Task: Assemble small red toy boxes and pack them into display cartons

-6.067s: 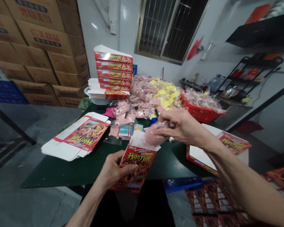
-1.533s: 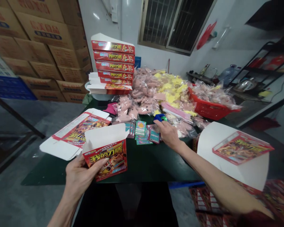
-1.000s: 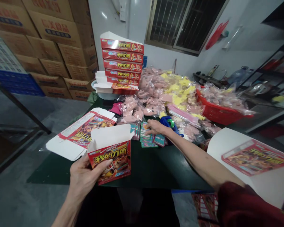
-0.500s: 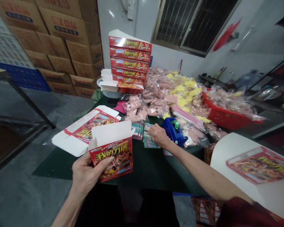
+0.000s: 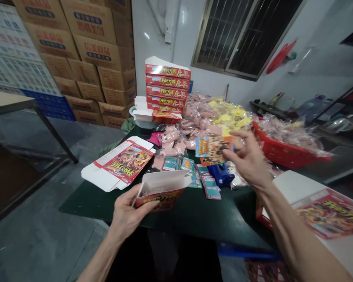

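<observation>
My left hand grips a small red printed carton by its near left side, thumb across the front. Its top is open and a white flap stands up at the back. Raised above the table, my right hand pinches a couple of orange and blue picture cards between thumb and fingers. Below them lie teal cards in loose piles, beside a blue tape dispenser partly behind my right hand. Flattened red and white cartons lie stacked to the left of the held one.
Finished-looking red boxes rise in a stack at the back. Bagged pink and yellow plush pieces heap behind the cards. A red basket of more bags stands right, and a large open box sits near my right forearm. Brown cartons line the wall.
My right hand has lifted from the card piles, moving right and up with the picture cards. My left hand has tipped the carton so its open top shows. The whole view has shifted slightly.
</observation>
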`<action>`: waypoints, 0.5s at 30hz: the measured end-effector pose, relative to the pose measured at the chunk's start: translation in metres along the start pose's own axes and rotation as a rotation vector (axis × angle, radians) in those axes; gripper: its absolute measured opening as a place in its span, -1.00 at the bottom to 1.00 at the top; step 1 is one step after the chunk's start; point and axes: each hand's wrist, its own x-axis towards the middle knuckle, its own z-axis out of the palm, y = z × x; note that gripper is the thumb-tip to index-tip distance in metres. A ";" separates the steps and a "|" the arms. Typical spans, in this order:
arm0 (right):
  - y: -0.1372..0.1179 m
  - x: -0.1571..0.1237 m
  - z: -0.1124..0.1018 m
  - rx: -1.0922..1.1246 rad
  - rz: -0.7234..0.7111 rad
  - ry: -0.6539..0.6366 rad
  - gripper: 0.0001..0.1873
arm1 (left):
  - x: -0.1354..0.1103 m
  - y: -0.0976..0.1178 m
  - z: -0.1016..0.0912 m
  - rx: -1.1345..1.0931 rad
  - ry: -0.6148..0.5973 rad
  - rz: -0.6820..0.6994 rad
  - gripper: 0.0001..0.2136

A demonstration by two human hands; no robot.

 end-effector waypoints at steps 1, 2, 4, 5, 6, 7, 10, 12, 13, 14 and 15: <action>-0.021 -0.005 -0.010 0.091 0.018 -0.009 -0.55 | 0.000 0.003 0.003 -0.004 -0.030 0.005 -0.68; -0.041 -0.010 -0.015 0.141 0.008 -0.032 -0.55 | 0.000 0.006 0.006 -0.018 -0.059 0.006 -0.69; -0.069 -0.023 -0.012 0.110 -0.045 -0.072 -0.63 | 0.000 0.009 0.012 -0.065 -0.111 -0.011 -0.69; -0.077 -0.028 -0.005 0.063 -0.090 -0.074 -0.66 | -0.001 0.010 0.015 -0.097 -0.130 -0.025 -0.68; -0.080 -0.033 0.006 0.016 -0.134 -0.058 -0.64 | -0.001 0.010 0.017 -0.132 -0.152 -0.042 -0.68; -0.080 -0.036 0.018 -0.022 -0.181 -0.027 -0.59 | -0.002 0.010 0.020 -0.169 -0.173 -0.062 -0.67; -0.068 -0.040 0.051 -0.100 -0.362 0.097 -0.39 | -0.004 0.008 0.025 -0.298 -0.204 -0.116 -0.64; -0.061 -0.041 0.061 -0.196 -0.498 0.118 -0.36 | -0.006 0.007 0.028 -0.382 -0.163 -0.133 -0.54; -0.059 -0.042 0.063 -0.256 -0.550 0.095 -0.38 | -0.006 0.007 0.029 -0.414 -0.139 -0.133 -0.48; -0.059 -0.043 0.062 -0.317 -0.581 0.058 -0.41 | -0.006 0.006 0.029 -0.438 -0.117 -0.129 -0.43; -0.060 -0.045 0.061 -0.373 -0.594 0.024 -0.44 | -0.007 0.006 0.030 -0.452 -0.098 -0.123 -0.40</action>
